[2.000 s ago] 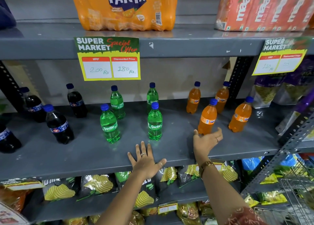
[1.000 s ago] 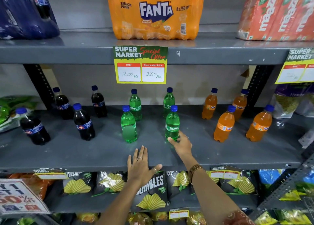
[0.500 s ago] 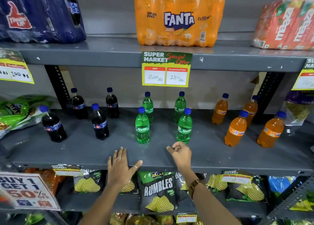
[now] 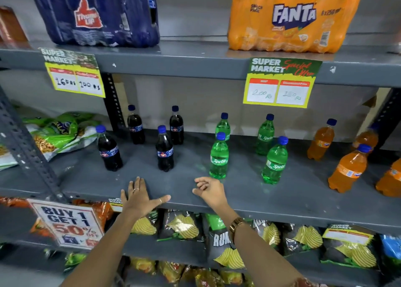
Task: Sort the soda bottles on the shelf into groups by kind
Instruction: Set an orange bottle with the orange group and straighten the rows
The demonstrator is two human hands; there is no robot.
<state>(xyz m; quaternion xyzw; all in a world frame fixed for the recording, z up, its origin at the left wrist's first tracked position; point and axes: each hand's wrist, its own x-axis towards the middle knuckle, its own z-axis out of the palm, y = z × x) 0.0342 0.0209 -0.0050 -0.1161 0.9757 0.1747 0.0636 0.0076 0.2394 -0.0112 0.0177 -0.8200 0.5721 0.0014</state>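
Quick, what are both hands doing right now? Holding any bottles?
Left hand: open, flat on the shelf edge, holding nothing.
Right hand: fingers loosely curled, empty, just in front of a Sprite bottle.

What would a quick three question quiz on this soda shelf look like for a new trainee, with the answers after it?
1. True or false: the left hand lies flat on the shelf edge, holding nothing.
2. How many green bottles stand on the shelf?
3. Which group stands nearest the right hand? A) dark cola bottles B) green bottles C) orange bottles

Key: 1. True. 2. Four. 3. B; the hand is empty with its fingers loosely curled, just in front of the front left green bottle.
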